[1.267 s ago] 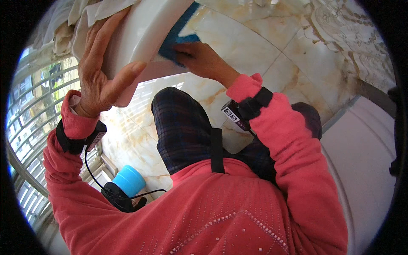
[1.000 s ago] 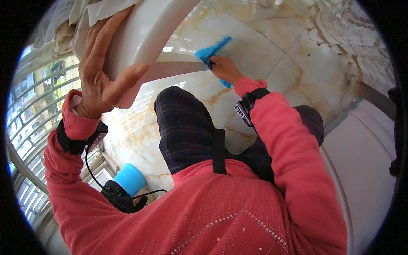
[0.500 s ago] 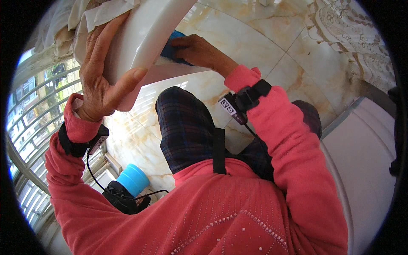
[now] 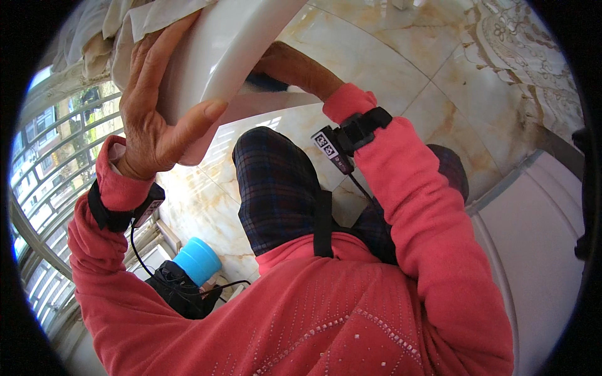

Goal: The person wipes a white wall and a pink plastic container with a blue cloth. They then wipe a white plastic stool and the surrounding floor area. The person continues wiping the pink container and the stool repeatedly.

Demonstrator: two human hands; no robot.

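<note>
A large, glossy white curved piece [image 4: 221, 53] is held up tilted at the upper left; its whole shape runs out of view. My left hand [image 4: 147, 116] grips its edge, thumb on the near side and fingers stretched over the outer face. On the inner side, my right hand [image 4: 291, 67] reaches in behind the rim. Under its palm shows a blue cloth [image 4: 266, 81], pressed against the white surface. The fingertips of my right hand are hidden by the rim.
Light curtain fabric [image 4: 94, 37] hangs by my left hand beside a barred window [image 4: 63, 138]. A light-blue cylinder [image 4: 197, 260] and a black bag [image 4: 179, 288] lie at lower left. Marble-look tiles [image 4: 376, 56] cover the floor. A white rounded surface [image 4: 533, 213] stands at right, below a lace cloth [image 4: 514, 44].
My right hand has moved up and left, deeper behind the white piece, with the blue cloth now mostly hidden. The white piece and my left hand have shifted slightly right.
</note>
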